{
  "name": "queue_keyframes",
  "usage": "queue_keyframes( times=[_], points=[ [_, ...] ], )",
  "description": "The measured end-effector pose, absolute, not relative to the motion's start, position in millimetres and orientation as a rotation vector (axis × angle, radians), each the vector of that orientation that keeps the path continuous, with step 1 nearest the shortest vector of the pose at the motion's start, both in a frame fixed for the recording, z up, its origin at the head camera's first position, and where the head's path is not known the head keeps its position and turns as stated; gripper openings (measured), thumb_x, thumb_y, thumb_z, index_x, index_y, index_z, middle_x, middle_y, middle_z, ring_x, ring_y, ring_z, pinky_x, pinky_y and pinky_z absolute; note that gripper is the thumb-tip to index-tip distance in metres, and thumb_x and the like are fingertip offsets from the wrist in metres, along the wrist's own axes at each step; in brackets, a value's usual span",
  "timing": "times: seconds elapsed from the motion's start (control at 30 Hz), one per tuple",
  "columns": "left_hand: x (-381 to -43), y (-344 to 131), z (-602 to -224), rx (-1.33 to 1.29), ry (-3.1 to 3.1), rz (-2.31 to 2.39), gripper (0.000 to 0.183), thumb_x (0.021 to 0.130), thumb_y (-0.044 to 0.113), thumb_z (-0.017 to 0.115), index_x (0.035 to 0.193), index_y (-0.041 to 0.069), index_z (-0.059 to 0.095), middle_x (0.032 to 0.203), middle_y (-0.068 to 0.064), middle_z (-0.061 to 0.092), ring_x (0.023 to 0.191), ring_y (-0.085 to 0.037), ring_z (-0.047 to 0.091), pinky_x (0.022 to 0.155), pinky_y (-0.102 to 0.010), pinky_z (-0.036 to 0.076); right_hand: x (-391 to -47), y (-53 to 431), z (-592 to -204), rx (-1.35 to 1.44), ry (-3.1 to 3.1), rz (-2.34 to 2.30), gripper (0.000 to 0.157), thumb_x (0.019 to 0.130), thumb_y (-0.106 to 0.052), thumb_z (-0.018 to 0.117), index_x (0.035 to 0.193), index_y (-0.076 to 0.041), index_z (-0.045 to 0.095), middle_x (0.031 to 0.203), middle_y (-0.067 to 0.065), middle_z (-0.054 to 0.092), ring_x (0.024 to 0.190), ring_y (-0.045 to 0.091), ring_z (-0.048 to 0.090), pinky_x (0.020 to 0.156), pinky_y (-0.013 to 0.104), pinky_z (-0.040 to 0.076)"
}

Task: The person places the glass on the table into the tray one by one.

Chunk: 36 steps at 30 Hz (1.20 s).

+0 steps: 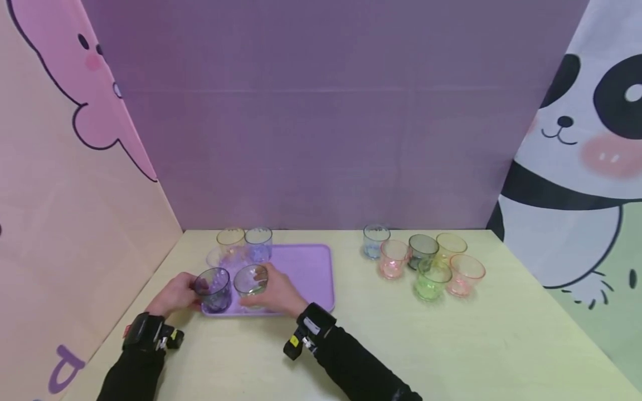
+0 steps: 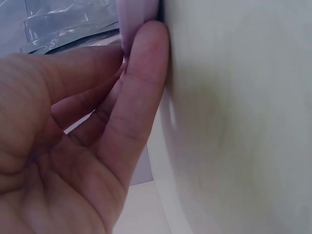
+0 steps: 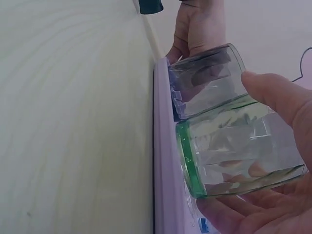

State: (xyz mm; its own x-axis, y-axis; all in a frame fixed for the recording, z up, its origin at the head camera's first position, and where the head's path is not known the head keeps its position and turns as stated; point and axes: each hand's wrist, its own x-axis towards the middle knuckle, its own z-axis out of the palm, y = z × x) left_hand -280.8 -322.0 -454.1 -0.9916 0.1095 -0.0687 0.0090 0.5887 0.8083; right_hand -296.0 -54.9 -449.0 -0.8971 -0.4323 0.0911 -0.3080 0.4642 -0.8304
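Note:
My right hand [image 1: 278,292] holds a clear glass with a green base [image 3: 234,151], thumb on one side and fingers round the other. It is over the front of the purple tray [image 1: 306,278], right beside a dark grey glass [image 1: 217,292] near the tray's left front corner. At that corner my left hand [image 1: 175,292] pinches the tray's edge [image 2: 139,17] between thumb and fingers, low by the tabletop. Farther back on the tray are a yellowish glass [image 1: 230,242] and a blue glass [image 1: 258,245]; a paler one is partly hidden.
On the right of the table [image 1: 401,345] stands a group of glasses: a blue one [image 1: 376,242], a pink one [image 1: 393,260], a dark grey one [image 1: 423,248], a yellow one [image 1: 453,245], a green one [image 1: 431,281] and another pink one [image 1: 465,275]. A purple backdrop [image 1: 321,139] rises behind.

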Motion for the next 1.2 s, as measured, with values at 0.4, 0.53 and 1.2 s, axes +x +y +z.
queue_keyframes(
  times=[0.4,0.53,1.2],
  points=[
    [-281.8,-320.4,-453.7,0.121,2.723,1.364,0.028,0.076,-0.016,0.054,0.103,-0.019,0.061,0.090,-0.020,0.068,0.072,-0.022,0.067,0.061,-0.036,0.062,-288.7,-64.2,-448.2,-0.634,2.672,-1.292,0.095,0.063,-0.042,0.089,0.142,-0.011,0.045,0.126,0.009,0.064,0.111,0.020,0.063,0.091,0.037,0.056],
    [-282.7,-321.2,-455.1,0.123,2.722,1.362,0.029,0.076,-0.016,0.054,0.104,-0.019,0.061,0.090,-0.020,0.068,0.073,-0.022,0.067,0.062,-0.035,0.062,-288.7,-66.6,-448.7,-0.600,2.679,-1.269,0.095,0.063,-0.044,0.089,0.141,-0.011,0.046,0.126,0.008,0.064,0.110,0.021,0.063,0.087,0.036,0.058],
    [-280.1,-321.1,-454.6,0.114,2.734,1.350,0.027,0.075,-0.016,0.054,0.101,-0.017,0.063,0.089,-0.019,0.068,0.071,-0.021,0.066,0.061,-0.035,0.061,-283.0,-73.8,-448.7,-0.533,2.772,-1.178,0.098,0.064,-0.050,0.086,0.138,-0.001,0.045,0.125,0.017,0.063,0.106,0.025,0.065,0.083,0.033,0.059]
  ],
)
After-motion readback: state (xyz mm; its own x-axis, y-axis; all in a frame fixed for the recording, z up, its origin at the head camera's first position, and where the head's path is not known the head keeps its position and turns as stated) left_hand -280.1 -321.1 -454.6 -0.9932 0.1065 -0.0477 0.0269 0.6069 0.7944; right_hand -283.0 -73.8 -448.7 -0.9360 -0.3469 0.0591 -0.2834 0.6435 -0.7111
